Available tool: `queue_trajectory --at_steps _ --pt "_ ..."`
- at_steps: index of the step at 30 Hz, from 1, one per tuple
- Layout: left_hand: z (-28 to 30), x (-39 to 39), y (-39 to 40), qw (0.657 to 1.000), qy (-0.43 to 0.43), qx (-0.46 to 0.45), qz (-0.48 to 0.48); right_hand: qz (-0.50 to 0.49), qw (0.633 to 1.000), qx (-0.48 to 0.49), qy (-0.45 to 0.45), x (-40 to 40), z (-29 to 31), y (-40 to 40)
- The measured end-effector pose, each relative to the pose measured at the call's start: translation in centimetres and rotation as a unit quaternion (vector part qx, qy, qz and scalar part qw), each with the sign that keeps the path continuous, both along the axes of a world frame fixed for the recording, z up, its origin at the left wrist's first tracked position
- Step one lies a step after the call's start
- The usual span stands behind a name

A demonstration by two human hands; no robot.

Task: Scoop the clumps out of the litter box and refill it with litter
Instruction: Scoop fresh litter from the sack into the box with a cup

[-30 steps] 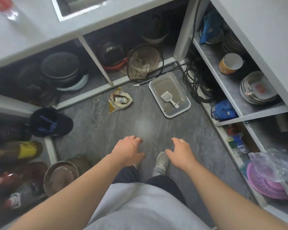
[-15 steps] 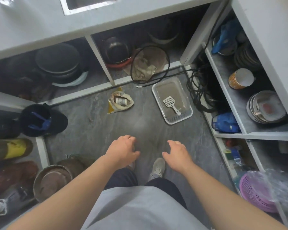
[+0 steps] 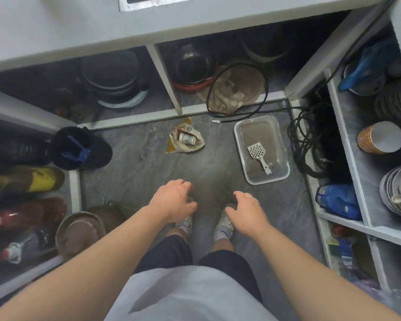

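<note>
The litter box (image 3: 278, 133) sits on the floor (image 3: 134, 172), long axis running from 11 to 5 o'clock, and the scoop (image 3: 258, 156) inside has its handle aimed toward 5. Both the left hand (image 3: 173, 200) and right hand (image 3: 247, 209) hang loose-fingered and empty, the box lying well apart at their 1 o'clock.

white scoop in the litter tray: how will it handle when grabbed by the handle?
The scoop looks like thin slotted plastic, so probably light and fairly stiff. It lies loose on the litter in the litter box, so it should lift freely; grains may sift through the slots.

Both hands, left hand (image 3: 173, 200) and right hand (image 3: 248, 210), hang forward, empty, fingers loosely curled.
</note>
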State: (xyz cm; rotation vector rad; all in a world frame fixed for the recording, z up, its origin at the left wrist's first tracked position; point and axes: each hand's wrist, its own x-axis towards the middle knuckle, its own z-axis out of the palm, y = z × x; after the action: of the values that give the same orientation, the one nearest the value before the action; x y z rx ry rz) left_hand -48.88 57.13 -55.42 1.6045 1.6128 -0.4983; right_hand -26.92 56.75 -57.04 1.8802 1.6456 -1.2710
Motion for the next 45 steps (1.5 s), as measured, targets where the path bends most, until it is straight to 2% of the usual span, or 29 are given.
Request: queue_trajectory --at_steps 4,8,21,26,29,31,36,38,41,45 --pt "-1.7 -0.1 -0.4 0.998 0.001 0.003 0.059 0.042 0.999 0.003 0.015 -0.6 -2.3 2.6" --pt "-6.4 -1.2 -0.2 0.993 -0.007 -0.001 0.116 0.058 0.998 0.018 0.029 -2.5 -6.2 4.8" --pt "-35.1 -8.6 8.9 0.987 -0.002 -0.034 0.159 0.17 0.985 0.016 0.016 -13.8 -33.8 15.5" --pt "-44.2 -12.1 13.6 0.989 -0.03 0.015 0.142 0.188 0.981 0.046 0.014 -16.3 -43.0 19.5" --pt "-49.3 -13.3 14.5 0.998 -0.007 0.036 0.049 0.221 0.973 0.07 -0.002 -17.9 -47.9 21.1" --pt "-52.6 -13.8 14.8 0.999 -0.004 0.031 0.037 0.265 0.96 0.084 -0.022 -18.6 -50.8 21.6" --pt "-60.6 -15.6 15.3 0.976 -0.036 0.085 0.196 0.35 0.925 0.137 -0.063 -19.2 -56.9 21.7" --pt "-62.9 -15.7 15.4 0.969 -0.027 0.095 0.228 0.385 0.905 0.162 -0.076 -19.1 -58.7 21.5" --pt "-65.1 -15.0 15.7 0.954 -0.009 0.114 0.279 0.403 0.888 0.209 -0.076 -18.8 -60.2 21.2" --pt "-65.7 -13.7 15.8 0.932 -0.044 0.147 0.328 0.407 0.88 0.237 -0.061 -18.4 -61.0 20.8"
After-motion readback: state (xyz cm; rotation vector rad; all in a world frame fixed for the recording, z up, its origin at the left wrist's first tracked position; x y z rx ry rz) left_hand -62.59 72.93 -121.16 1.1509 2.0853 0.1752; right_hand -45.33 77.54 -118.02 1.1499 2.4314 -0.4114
